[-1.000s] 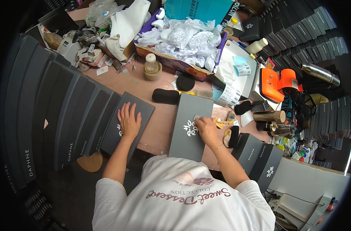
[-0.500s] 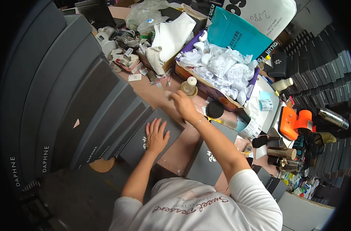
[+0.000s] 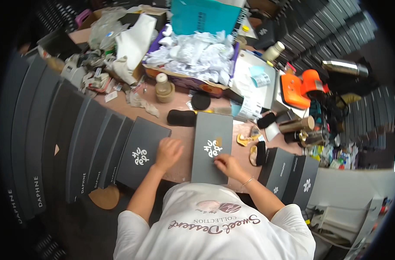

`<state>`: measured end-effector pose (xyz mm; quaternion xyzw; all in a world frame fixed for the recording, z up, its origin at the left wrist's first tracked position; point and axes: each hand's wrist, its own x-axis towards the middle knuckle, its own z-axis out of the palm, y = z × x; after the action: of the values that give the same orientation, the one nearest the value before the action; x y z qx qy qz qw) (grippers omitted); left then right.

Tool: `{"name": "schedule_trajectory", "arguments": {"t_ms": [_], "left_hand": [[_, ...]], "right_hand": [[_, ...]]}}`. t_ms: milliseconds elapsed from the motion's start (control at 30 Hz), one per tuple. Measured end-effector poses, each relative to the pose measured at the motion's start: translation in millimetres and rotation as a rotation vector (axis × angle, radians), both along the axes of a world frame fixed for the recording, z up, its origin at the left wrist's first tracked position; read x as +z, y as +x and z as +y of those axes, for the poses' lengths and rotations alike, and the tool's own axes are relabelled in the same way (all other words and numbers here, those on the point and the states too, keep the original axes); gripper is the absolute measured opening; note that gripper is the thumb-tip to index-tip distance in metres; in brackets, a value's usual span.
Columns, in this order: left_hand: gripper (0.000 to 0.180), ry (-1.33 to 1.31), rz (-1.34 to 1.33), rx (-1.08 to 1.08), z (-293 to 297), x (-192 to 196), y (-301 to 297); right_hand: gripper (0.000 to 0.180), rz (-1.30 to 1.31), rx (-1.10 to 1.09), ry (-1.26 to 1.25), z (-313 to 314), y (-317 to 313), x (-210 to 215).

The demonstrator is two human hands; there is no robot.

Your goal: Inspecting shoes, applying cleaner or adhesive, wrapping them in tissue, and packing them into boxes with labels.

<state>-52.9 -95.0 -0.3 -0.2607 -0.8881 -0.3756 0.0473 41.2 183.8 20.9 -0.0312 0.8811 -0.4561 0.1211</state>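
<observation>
In front of me lies a closed dark grey shoebox [image 3: 206, 169] with a white logo on its lid. My right hand [image 3: 230, 167] is over its right part, fingers curled in; whatever they may hold is too small or hidden. My left hand [image 3: 169, 152] is at the right edge of a second grey shoebox [image 3: 139, 138], its fingers loosely apart and a little blurred, holding nothing I can see. A crumpled whitish cloth [image 3: 142, 103] rests farther back on the table, beside a squat bottle with a white cap [image 3: 163, 89].
Stacked grey shoeboxes [image 3: 58, 143] rise at my left; more boxes [image 3: 277, 171] stand at my right. Behind are a purple-edged carton [image 3: 186, 80] of crumpled white paper, a black round lid [image 3: 200, 101] and a black pad [image 3: 181, 117]. An orange tape dispenser [image 3: 295, 91] stands back right.
My right hand has come back from beside the bottle to the middle shoebox, and the cloth now lies on the table. My left hand has shifted to its box's right edge. The view has turned.
</observation>
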Motion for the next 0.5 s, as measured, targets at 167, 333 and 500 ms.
{"name": "schedule_trajectory", "arguments": {"t_ms": [167, 333, 500], "left_hand": [[0.026, -0.045, -0.12, -0.356, 108, 9, -7], [0.025, -0.289, -0.064, -0.433, 137, 13, -20], [0.021, -0.323, -0.103, -0.467, 148, 8, -28]], "right_hand": [[0.012, 0.152, -0.078, 0.167, -30, 29, 4], [0.01, 0.271, -0.113, 0.083, -21, 39, -11], [0.009, 0.303, -0.12, 0.124, -22, 37, -17]]}}
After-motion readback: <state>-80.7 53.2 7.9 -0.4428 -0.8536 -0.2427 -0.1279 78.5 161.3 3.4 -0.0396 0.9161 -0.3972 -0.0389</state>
